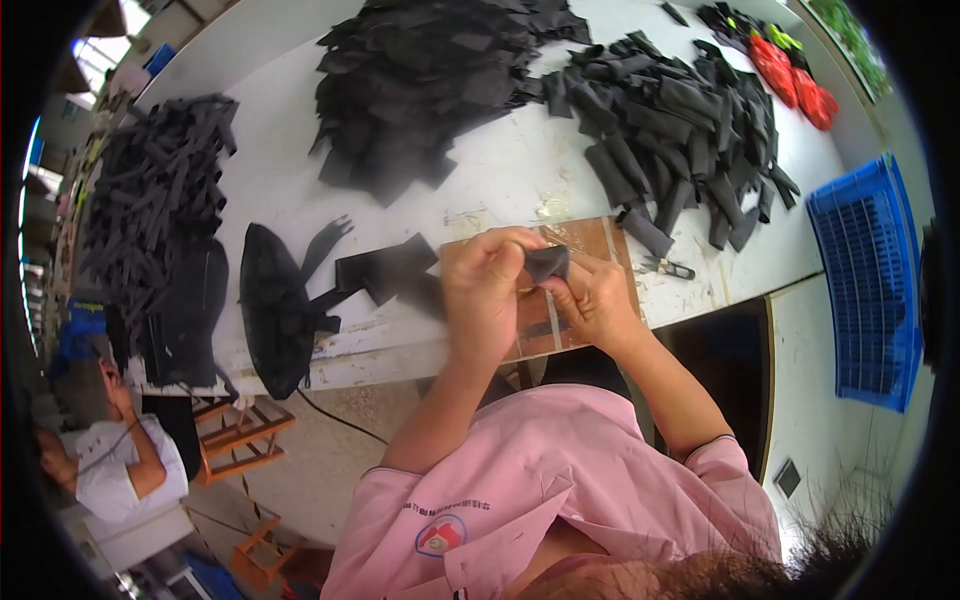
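Between both hands is a small piece of black, fabric-like sheet, curled over at its top. My left hand pinches its left edge between thumb and fingers. The fingers of my right hand are closed on its right side, with the thumb below. Both hands are just over a brown board at the table's near edge. Flat black pieces lie left of my left hand, and one reaches under it. To the right of my right hand lies a pair of small thread snips.
Heaped on the white table are flat black pieces, rolled black tubes and black strips. A dark oval object stands at left. Red bags lie far right, above a blue crate. Another person sits left.
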`<move>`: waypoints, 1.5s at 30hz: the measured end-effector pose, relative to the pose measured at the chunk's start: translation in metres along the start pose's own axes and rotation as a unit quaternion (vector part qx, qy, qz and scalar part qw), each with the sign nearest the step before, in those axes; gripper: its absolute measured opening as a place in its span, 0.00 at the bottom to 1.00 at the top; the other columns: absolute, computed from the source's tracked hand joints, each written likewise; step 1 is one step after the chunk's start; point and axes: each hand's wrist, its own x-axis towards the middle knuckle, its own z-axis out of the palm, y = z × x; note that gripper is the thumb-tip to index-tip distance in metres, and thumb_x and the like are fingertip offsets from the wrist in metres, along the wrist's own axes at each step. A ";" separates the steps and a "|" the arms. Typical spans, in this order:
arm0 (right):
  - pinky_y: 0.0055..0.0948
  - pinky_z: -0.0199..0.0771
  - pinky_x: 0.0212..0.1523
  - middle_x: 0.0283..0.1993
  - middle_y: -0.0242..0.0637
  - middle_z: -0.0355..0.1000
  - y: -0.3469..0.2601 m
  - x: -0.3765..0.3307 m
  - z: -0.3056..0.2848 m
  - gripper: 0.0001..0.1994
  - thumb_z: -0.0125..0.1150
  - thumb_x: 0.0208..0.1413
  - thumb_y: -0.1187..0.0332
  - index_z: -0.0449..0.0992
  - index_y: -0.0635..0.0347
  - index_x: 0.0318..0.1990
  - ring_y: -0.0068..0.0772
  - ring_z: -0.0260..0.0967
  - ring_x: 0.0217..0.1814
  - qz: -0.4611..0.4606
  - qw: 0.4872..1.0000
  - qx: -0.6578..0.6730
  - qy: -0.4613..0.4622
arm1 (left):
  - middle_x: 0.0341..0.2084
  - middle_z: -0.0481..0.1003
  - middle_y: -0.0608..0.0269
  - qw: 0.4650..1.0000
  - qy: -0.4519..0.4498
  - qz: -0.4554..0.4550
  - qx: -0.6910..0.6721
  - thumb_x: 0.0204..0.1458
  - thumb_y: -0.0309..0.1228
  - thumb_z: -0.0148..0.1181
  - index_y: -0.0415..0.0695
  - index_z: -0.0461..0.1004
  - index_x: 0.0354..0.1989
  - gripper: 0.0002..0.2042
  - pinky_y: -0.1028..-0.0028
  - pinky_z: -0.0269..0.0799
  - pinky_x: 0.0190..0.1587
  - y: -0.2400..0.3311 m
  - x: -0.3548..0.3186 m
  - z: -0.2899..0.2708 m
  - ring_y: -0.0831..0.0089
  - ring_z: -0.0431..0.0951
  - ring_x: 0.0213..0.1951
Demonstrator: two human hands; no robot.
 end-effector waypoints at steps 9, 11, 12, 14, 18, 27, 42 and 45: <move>0.28 0.59 0.16 0.15 0.37 0.62 -0.014 0.018 -0.036 0.14 0.53 0.52 0.65 0.68 0.63 0.19 0.30 0.62 0.16 0.067 0.986 0.146 -0.044 | 0.33 0.72 0.59 0.964 0.150 0.019 0.219 0.53 0.29 0.48 0.37 0.68 0.41 0.10 0.79 0.64 0.42 0.015 0.001 -0.019 0.78 0.71 0.37; 0.25 0.57 0.19 0.15 0.32 0.61 -0.013 0.037 -0.058 0.19 0.46 0.56 0.58 0.69 0.63 0.21 0.24 0.58 0.17 0.129 0.906 0.402 0.034 | 0.35 0.72 0.57 0.866 0.239 0.058 0.435 0.50 0.26 0.50 0.36 0.67 0.42 0.11 0.73 0.64 0.43 0.021 0.001 -0.070 0.72 0.70 0.40; 0.23 0.57 0.21 0.16 0.30 0.60 -0.009 0.059 -0.066 0.21 0.42 0.57 0.55 0.70 0.63 0.24 0.22 0.57 0.18 0.136 0.839 0.524 0.059 | 0.35 0.71 0.56 0.737 0.253 0.085 0.621 0.48 0.25 0.52 0.36 0.68 0.41 0.12 0.69 0.64 0.44 0.020 0.003 -0.104 0.67 0.68 0.42; 0.21 0.56 0.22 0.16 0.28 0.60 0.009 0.069 -0.071 0.24 0.37 0.58 0.51 0.70 0.64 0.28 0.21 0.56 0.18 0.149 0.753 0.634 0.095 | 0.35 0.70 0.55 0.519 0.245 0.040 0.818 0.43 0.25 0.54 0.38 0.69 0.35 0.09 0.61 0.63 0.42 0.013 0.015 -0.153 0.57 0.66 0.42; 0.16 0.55 0.19 0.16 0.30 0.60 0.022 0.021 -0.037 0.25 0.36 0.58 0.50 0.70 0.65 0.30 0.19 0.56 0.17 0.314 0.783 0.508 0.177 | 0.31 0.70 0.55 0.449 0.112 -0.080 0.883 0.41 0.27 0.58 0.41 0.72 0.29 0.07 0.59 0.63 0.40 0.029 0.011 -0.212 0.55 0.66 0.40; 0.24 0.64 0.23 0.20 0.35 0.66 -0.056 -0.004 0.020 0.16 0.49 0.55 0.60 0.70 0.69 0.30 0.21 0.61 0.21 0.213 0.908 0.309 -0.186 | 0.21 0.70 0.49 0.635 0.194 0.110 0.740 0.46 0.25 0.52 0.37 0.66 0.25 0.04 0.62 0.65 0.28 0.079 0.017 -0.160 0.55 0.72 0.25; 0.30 0.63 0.21 0.20 0.40 0.66 -0.059 0.009 0.051 0.05 0.62 0.37 0.75 0.72 0.66 0.22 0.38 0.65 0.21 0.194 0.966 0.155 0.077 | 0.21 0.68 0.66 0.922 0.229 -0.020 0.311 0.49 0.25 0.52 0.38 0.67 0.29 0.04 0.82 0.62 0.28 0.024 -0.061 -0.049 0.82 0.65 0.23; 0.31 0.65 0.22 0.20 0.39 0.66 -0.052 -0.001 0.051 0.06 0.62 0.33 0.76 0.71 0.64 0.21 0.39 0.66 0.22 0.186 0.972 0.122 0.081 | 0.21 0.69 0.66 0.942 0.197 -0.119 0.244 0.49 0.27 0.52 0.39 0.67 0.27 0.05 0.83 0.61 0.28 0.030 -0.064 -0.031 0.82 0.66 0.24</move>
